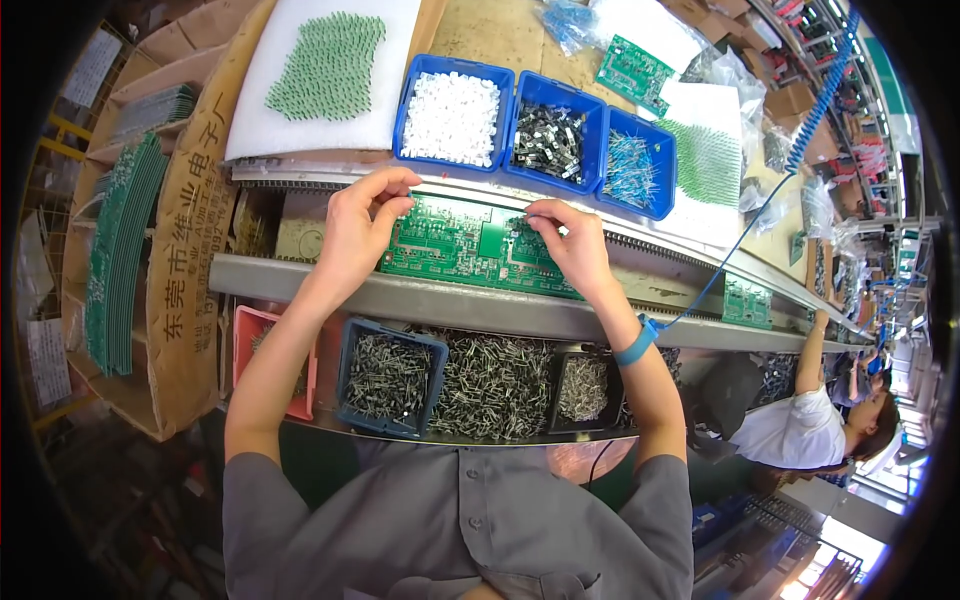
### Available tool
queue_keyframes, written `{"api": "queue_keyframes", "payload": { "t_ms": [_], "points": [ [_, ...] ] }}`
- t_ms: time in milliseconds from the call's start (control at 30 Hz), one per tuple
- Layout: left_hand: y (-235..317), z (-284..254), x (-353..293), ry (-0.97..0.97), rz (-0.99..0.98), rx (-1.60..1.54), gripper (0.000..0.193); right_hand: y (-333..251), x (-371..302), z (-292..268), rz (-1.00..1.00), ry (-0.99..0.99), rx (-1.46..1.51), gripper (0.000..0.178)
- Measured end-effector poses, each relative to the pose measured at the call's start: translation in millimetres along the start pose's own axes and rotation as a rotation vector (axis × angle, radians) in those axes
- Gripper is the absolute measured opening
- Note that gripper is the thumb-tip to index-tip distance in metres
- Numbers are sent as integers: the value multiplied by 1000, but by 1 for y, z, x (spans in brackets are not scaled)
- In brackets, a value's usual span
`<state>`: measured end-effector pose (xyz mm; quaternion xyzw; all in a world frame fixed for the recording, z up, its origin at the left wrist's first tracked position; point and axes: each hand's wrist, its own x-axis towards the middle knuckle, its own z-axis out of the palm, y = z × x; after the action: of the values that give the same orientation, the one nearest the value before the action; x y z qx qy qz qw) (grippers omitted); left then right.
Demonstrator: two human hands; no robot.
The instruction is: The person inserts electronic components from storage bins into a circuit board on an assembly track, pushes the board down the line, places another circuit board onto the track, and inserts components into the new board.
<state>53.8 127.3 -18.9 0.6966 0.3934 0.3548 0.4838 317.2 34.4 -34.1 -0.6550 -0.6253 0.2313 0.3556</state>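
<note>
The green circuit board [465,245] lay on the conveyor rail with its long axis left to right, the left hand [355,235] pinching its left edge and the right hand [575,245] pinched narrow on its upper right.

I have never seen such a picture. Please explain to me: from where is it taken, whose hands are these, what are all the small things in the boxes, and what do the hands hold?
The camera sits on a person's head and looks down, so the edges bend. The left hand and right hand are that person's own. Both rest their fingertips on a green circuit board lying on a metal conveyor rail; what they pinch is too small to tell. Beyond the board stand blue bins of small white, dark and blue parts. Nearer the body are trays of metal-legged components. A blue wrist strap with a coiled cord is on the right wrist. Another worker sits at the right.
</note>
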Motion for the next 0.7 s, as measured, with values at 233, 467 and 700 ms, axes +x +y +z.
{"api": "queue_keyframes", "payload": {
  "t_ms": [233, 467, 700],
  "points": [
    [-9, 0, -1, 52, -5, 13, 17, 0, -1, 2, 3, -9, -7, 10],
    [-12, -6, 4, 60, 70, 112, 15, 0, -2, 2, -68, 22, -15, 10],
    [-17, -5, 6, 83, -26, 73, 12, 0, 0, 0, -102, -7, -29, 10]
  ]
}}
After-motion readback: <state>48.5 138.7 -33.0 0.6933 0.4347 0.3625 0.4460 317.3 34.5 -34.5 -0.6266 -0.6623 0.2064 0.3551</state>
